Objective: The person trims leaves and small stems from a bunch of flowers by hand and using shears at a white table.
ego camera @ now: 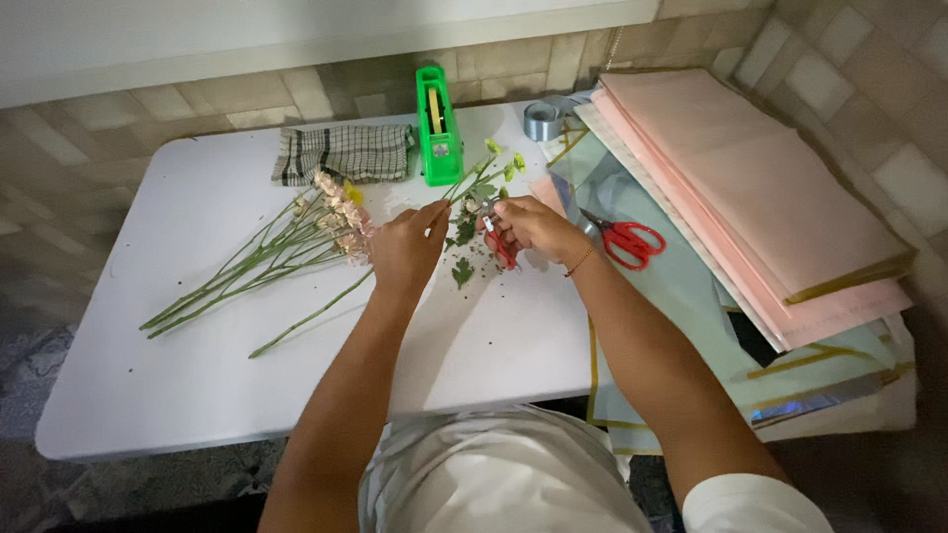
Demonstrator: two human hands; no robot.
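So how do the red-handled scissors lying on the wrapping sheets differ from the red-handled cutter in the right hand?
The red-handled scissors lie free on the pale sheets, untouched; the red-handled cutter is gripped in the right hand. The scissors show whole, both loops and blades; the cutter is mostly hidden by fingers. The scissors sit apart from any plant; the cutter is at the green flower stem held by the left hand. Both have red handles.

Tabletop point(178, 395): flower stems point(267, 259) left of centre; cloth point(341, 153) and tape dispenser point(437, 126) behind them; scissors point(624, 239) centre right, lying on paper sheets point(760, 207) stacked at right.
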